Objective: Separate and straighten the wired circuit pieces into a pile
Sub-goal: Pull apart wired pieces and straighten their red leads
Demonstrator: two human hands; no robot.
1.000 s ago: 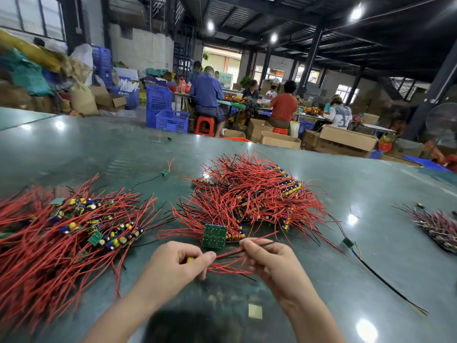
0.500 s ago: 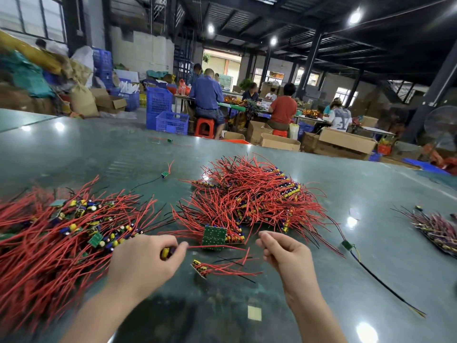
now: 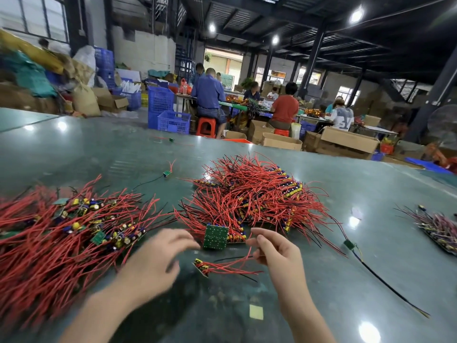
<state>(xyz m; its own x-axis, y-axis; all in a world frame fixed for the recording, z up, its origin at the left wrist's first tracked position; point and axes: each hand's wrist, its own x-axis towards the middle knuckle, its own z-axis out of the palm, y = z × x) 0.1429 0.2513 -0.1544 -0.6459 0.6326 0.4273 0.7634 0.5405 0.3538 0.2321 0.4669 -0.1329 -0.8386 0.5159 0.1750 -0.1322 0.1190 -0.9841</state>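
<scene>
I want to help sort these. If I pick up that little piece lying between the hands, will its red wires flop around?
Probably a bit. The loose piece has long thin red wires that already lie bent on the table, so they should droop. Its small board end looks stiff and likely light.

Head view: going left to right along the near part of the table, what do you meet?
Sorted pile of red-wired boards → left hand → single wired board lying loose → right hand → black-wired piece → purplish pile at the right edge.

Green table (image 3: 74, 149) | tangled heap (image 3: 252, 194) at 12 | straightened pile (image 3: 49, 233) at 9 | loose piece (image 3: 222, 266) centre
</scene>
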